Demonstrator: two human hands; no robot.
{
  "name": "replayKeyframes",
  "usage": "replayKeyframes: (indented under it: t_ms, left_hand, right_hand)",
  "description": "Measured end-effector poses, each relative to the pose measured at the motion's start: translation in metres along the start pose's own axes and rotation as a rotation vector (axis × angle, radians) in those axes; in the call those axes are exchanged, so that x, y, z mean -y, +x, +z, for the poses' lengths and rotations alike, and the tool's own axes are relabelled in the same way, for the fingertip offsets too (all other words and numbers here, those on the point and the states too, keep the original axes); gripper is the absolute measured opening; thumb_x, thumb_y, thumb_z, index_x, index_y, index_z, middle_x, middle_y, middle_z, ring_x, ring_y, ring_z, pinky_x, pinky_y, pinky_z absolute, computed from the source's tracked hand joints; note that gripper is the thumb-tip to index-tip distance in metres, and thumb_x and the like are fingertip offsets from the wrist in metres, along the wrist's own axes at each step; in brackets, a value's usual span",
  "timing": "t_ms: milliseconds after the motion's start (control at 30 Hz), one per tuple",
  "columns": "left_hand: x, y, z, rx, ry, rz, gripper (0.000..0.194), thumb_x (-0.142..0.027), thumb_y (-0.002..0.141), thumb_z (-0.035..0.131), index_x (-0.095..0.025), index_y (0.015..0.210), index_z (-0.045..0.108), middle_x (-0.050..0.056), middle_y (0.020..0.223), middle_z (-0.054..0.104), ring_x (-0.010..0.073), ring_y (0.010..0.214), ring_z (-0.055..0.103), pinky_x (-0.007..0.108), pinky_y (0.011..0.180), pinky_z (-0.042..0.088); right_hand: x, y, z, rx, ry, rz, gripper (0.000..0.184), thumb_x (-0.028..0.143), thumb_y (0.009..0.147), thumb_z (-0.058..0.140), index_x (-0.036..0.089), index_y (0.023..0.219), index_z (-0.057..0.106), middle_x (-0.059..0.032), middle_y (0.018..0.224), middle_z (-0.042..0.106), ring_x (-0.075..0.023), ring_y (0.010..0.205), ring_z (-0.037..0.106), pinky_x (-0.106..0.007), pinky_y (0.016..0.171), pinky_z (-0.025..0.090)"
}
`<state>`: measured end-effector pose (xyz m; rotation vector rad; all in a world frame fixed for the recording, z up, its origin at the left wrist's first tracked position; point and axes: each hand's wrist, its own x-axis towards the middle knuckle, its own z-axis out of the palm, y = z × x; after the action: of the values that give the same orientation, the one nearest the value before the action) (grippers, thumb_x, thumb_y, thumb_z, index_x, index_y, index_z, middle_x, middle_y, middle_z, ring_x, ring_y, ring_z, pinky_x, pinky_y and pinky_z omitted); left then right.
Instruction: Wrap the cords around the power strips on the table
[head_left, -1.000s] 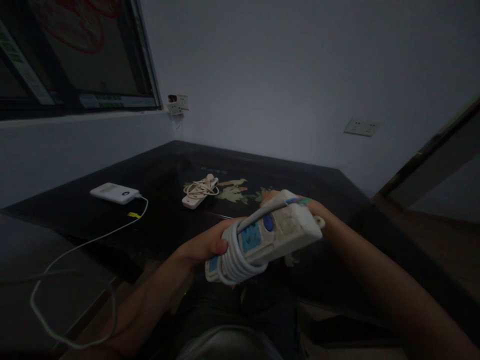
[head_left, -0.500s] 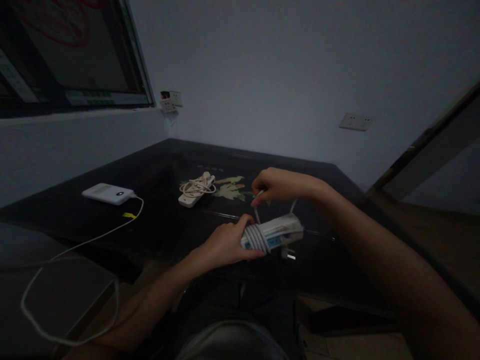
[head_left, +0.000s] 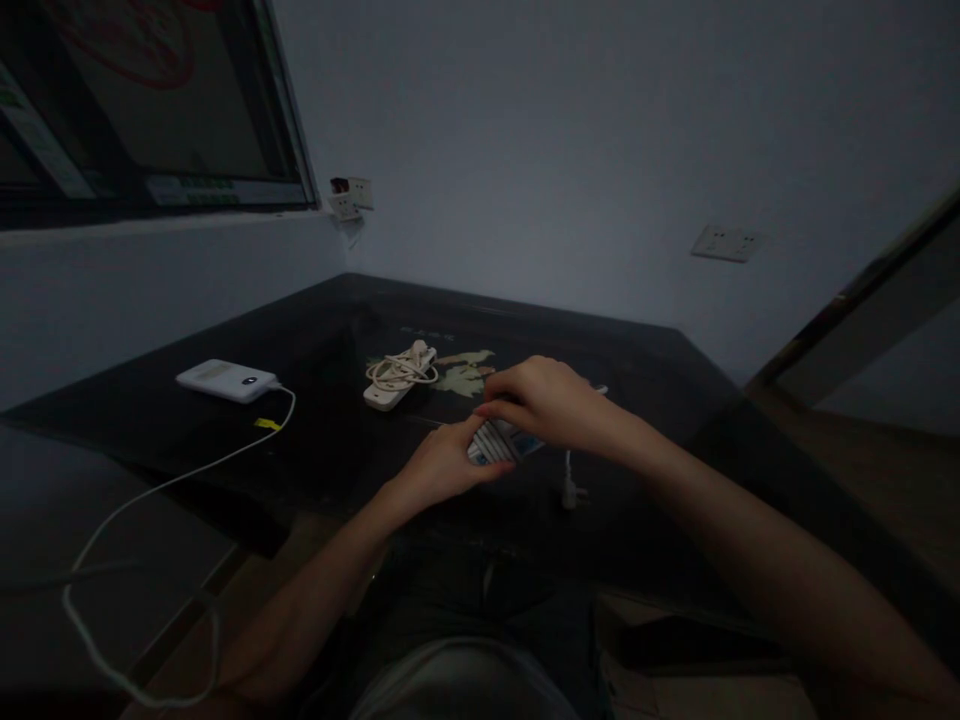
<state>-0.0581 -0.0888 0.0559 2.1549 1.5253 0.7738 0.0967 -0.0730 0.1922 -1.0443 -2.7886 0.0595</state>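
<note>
My left hand is closed around the near end of a white power strip with a blue label. Grey-white cord is wound in several turns about that end, beside my left thumb. My right hand arches over the strip, its fingers pinched together at the coils and hiding the strip's far part. The bit of cord between those fingers is mostly covered. A plug dangles from a short length of cord below the strip, just above the dark table.
Behind my left hand, a second power strip lies on the black table, a cord bundled on it. To the left sits a white power bank with a cable looping off the edge. Wall sockets are at the back.
My right hand has come down and left, from holding the cord raised to over the coils. The strip has risen slightly away from me, and its plug now hangs free.
</note>
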Motion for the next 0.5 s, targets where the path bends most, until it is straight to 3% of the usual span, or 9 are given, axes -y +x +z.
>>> replayKeyframes:
  t_ms: [200, 500]
  left_hand:
    - [0.007, 0.001, 0.008, -0.05, -0.288, 0.085, 0.065, -0.045, 0.068, 0.072, -0.022, 0.126, 0.053, 0.009, 0.112, 0.066, 0.0259, 0.098, 0.062, 0.035, 0.083, 0.046]
    - [0.01, 0.003, 0.018, -0.063, -0.35, 0.05, 0.057, -0.041, 0.071, 0.07, -0.022, 0.121, 0.054, 0.005, 0.103, 0.068, 0.0237, 0.091, 0.064, 0.033, 0.078, 0.047]
  right_hand:
    - [-0.007, -0.003, 0.005, -0.033, 0.06, -0.025, 0.023, 0.034, 0.09, 0.056, 0.018, 0.083, 0.071, -0.002, 0.07, 0.065, -0.0101, 0.061, 0.053, -0.024, 0.055, 0.026]
    - [-0.009, -0.004, 0.009, -0.01, 0.017, -0.017, 0.022, 0.034, 0.09, 0.056, 0.02, 0.085, 0.072, -0.0027, 0.072, 0.067, -0.0116, 0.062, 0.055, -0.024, 0.054, 0.026]
